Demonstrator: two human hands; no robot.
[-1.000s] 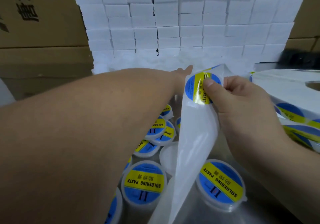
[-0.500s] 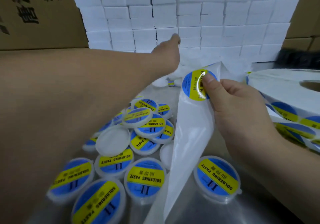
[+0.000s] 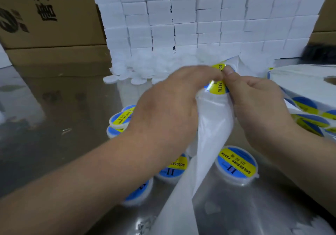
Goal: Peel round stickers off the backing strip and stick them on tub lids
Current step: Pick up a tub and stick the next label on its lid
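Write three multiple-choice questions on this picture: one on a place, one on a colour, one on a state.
1. The labelled tub at lower right stands: A on the metal table, right of the backing strip; B on the floor; C in a hand.
2. The sticker between the hands is: A red and white; B blue and yellow; C green.
3. The right hand: A lies open; B grips the backing strip; C holds a tub.
Key: A, steel shows around it; B, both colours show; B, its thumb and fingers pinch the strip.
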